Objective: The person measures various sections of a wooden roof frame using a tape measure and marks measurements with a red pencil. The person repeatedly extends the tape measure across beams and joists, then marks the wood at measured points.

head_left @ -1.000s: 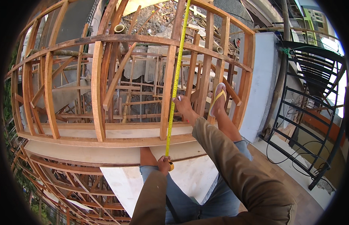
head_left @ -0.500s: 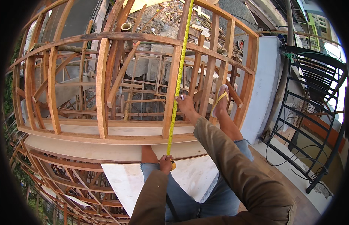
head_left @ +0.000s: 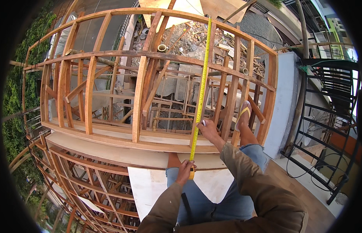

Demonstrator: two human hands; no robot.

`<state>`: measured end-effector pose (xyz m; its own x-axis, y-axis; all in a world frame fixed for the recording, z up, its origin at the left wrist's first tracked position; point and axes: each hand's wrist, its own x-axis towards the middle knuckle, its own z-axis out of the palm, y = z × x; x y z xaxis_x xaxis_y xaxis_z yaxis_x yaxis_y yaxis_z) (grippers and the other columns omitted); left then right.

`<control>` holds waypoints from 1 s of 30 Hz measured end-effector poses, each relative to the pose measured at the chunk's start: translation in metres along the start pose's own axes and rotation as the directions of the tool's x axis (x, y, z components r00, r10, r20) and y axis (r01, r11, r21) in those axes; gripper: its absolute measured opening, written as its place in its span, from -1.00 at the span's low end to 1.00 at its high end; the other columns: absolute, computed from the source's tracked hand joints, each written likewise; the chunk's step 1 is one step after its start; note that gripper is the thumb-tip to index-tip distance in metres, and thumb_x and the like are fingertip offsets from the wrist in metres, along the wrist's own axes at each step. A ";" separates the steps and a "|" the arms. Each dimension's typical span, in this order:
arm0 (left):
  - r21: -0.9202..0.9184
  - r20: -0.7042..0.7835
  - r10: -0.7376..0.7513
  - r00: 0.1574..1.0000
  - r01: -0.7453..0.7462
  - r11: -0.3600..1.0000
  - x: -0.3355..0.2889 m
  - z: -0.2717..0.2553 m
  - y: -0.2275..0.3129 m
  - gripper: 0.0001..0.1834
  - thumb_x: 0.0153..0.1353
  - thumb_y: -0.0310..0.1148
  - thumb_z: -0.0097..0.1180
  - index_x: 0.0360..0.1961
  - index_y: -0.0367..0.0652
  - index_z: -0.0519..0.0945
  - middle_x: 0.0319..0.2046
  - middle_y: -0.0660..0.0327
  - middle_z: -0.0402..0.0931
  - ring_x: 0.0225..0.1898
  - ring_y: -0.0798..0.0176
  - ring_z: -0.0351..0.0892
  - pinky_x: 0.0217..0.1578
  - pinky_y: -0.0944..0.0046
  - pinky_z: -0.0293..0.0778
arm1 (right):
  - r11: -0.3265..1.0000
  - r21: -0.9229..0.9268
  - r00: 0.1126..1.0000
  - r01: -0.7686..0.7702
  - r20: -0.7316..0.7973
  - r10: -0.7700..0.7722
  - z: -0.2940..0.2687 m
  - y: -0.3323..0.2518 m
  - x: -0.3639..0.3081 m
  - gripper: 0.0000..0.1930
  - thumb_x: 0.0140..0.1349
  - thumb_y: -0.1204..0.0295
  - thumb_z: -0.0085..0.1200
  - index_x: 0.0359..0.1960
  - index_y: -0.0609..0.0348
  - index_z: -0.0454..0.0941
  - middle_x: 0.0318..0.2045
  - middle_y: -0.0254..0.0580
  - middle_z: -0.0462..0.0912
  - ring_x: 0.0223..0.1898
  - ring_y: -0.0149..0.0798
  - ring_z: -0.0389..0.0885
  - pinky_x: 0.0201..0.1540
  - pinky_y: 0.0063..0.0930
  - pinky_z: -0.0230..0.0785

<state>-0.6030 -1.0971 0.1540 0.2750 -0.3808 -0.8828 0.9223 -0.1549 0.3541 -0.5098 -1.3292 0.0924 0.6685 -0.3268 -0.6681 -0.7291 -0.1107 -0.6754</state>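
My left hand (head_left: 184, 173) is closed around the yellow case of a tape measure (head_left: 192, 174), low over the plywood between my legs. Its yellow blade (head_left: 203, 83) runs out straight along an upright of the wooden frame (head_left: 140, 87), and its far end meets the top rail. My right hand (head_left: 210, 132) is closed at the blade's right edge, near the bottom rail. A small white pen-like stick (head_left: 204, 122) pokes out of those fingers; most of it is hidden. Whether the fingers also touch the blade, I cannot tell.
My foot in a yellow-strapped sandal (head_left: 243, 113) rests by the frame's right end. Rubble (head_left: 185, 37) and thin timbers show far below through the gaps. A black metal rack (head_left: 319, 124) with a loose cable stands at right. White board (head_left: 144, 186) lies under me; more framing (head_left: 87, 178) spreads lower left.
The whole view has shifted, so the frame sits further right and lower, and the tape's far end at the top rail now shows. Both hands keep their hold, with little movement along the tape.
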 end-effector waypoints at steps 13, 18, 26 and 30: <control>-0.176 -0.337 0.095 0.937 -0.162 0.971 -0.079 -0.093 0.022 -0.51 0.41 0.12 -0.11 0.01 -0.09 0.34 -0.56 0.18 0.46 -0.61 0.32 0.48 -0.61 0.32 0.43 | 0.984 -0.165 0.966 -0.062 0.240 0.101 0.053 -0.037 -0.184 -0.62 0.20 0.10 0.23 -0.23 0.21 0.64 -0.47 -0.18 0.60 -0.41 -0.29 0.53 -0.30 -0.37 0.39; -0.361 -0.413 -0.028 0.910 -0.135 0.923 -0.130 -0.140 0.002 -0.47 0.38 0.19 -0.11 0.00 -0.08 0.35 -0.57 0.15 0.45 -0.65 0.29 0.45 -0.63 0.31 0.43 | 0.965 -0.263 0.989 -0.016 0.139 0.055 0.025 -0.060 -0.197 -0.60 0.19 0.08 0.22 -0.26 0.23 0.64 -0.40 -0.03 0.66 -0.36 -0.19 0.62 -0.25 -0.27 0.44; -0.410 -0.437 -0.014 0.900 -0.185 0.893 -0.207 -0.157 -0.015 -0.55 0.33 0.10 0.07 -0.15 -0.10 0.45 -0.53 0.20 0.46 -0.62 0.24 0.49 -0.60 0.23 0.46 | 0.914 -0.374 0.975 0.159 0.206 -0.086 0.027 -0.139 -0.247 -0.67 0.19 0.21 0.17 -0.23 0.26 0.60 -0.36 0.05 0.67 -0.32 -0.04 0.65 -0.22 -0.18 0.45; -0.436 -0.262 0.136 0.955 -0.243 0.867 -0.248 -0.146 0.007 -0.70 0.30 -0.17 0.14 -0.21 -0.21 0.48 -0.52 0.18 0.46 -0.54 0.21 0.53 -0.51 0.22 0.52 | 0.833 -0.391 0.911 0.392 0.293 -0.291 0.061 -0.159 -0.272 -0.75 0.20 0.41 0.03 -0.13 0.25 0.54 -0.28 0.13 0.65 -0.21 0.10 0.64 -0.17 -0.12 0.45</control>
<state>-0.6257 -0.8707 0.3306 0.4591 -0.1457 -0.8764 0.8510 0.3554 0.3867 -0.5669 -1.1658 0.3631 0.8640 0.0101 -0.5034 -0.4023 -0.5872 -0.7023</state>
